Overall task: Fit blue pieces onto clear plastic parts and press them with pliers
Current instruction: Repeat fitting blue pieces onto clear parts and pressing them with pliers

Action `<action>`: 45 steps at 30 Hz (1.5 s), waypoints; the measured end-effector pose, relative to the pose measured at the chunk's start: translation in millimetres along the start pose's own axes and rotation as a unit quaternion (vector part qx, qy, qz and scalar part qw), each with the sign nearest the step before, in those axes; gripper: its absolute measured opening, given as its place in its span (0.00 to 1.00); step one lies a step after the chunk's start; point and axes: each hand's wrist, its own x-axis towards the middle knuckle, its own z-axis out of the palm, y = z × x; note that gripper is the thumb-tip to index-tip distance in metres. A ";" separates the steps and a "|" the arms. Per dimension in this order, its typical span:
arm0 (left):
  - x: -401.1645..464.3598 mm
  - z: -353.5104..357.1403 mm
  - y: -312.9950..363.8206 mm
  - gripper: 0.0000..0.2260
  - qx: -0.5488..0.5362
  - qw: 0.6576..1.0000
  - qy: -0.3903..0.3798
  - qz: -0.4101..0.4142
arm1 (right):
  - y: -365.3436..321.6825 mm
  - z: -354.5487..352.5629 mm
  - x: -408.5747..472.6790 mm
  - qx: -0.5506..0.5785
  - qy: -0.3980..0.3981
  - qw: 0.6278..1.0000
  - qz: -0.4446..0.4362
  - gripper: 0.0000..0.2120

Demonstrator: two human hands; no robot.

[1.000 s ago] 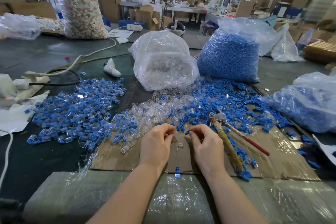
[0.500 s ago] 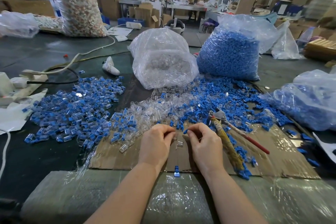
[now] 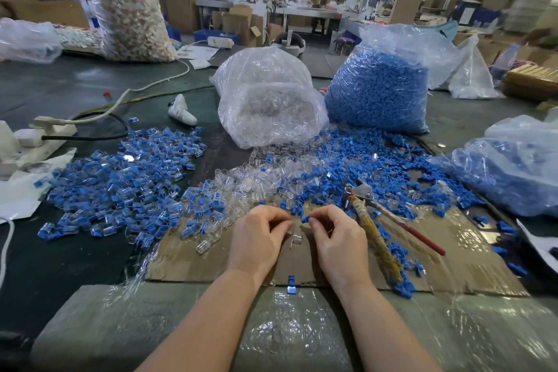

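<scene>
A blue piece (image 3: 305,218) sits pinched in the right hand (image 3: 338,238) grip; left hand (image 3: 259,238) grip apparently pinches a clear part.

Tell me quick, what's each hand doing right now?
Left hand: fingers pinched shut; what they hold cannot be told.
Right hand: pinched shut on a small blue plastic piece.

Two bare hands, the left (image 3: 259,238) and the right (image 3: 338,238); one pair of red-handled metal pliers (image 3: 377,214); five filled clear plastic bags; loose blue and clear pieces beyond counting.
</scene>
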 end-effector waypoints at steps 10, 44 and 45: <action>0.5 -2.5 -1.6 0.07 -0.024 0.999 -0.015 -0.027 | -0.2 0.5 -1.0 0.063 -0.004 0.998 0.017 0.02; -1.2 -9.5 6.1 0.07 -0.192 0.976 -0.045 -0.098 | -1.0 4.0 -3.0 -0.064 -0.046 0.996 -0.052 0.07; -1.6 -9.5 6.7 0.07 -0.192 0.976 -0.044 -0.098 | -1.0 4.4 -3.1 -0.067 -0.045 0.995 -0.052 0.07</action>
